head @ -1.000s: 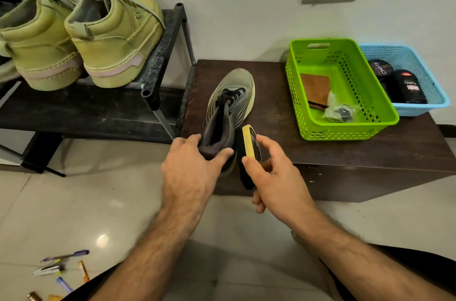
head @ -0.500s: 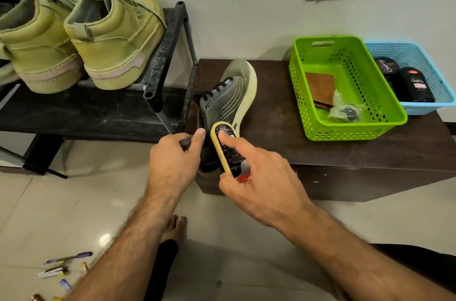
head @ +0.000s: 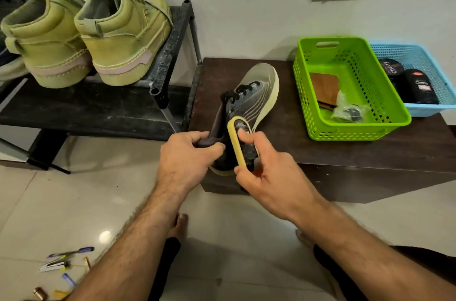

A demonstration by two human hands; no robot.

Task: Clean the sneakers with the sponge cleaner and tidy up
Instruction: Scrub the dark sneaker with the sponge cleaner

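So we've tipped the grey knit sneaker (head: 249, 108) onto its side at the dark bench's (head: 345, 152) front-left corner since a second ago. Left hand (head: 187, 160) grips its heel, right hand (head: 266, 177) holds the yellow-edged sponge cleaner (head: 240, 142) against it. Scrubbing step; next we stroke toeward.

Sneaker (head: 249, 105) on low table (head: 357, 152), near its left front edge, tipped on side. Left hand (head: 185, 155) at heel, right hand (head: 269, 177) w/ sponge cleaner (head: 240, 140) against its side. Two baskets to the right on table: nearer basket (head: 345, 133), far basket (head: 424, 108) behind-right, touching. Shoe rack (head: 172, 54) left of table, boots (head: 118, 36) on top. Pens (head: 66, 256) on floor, bottom left.
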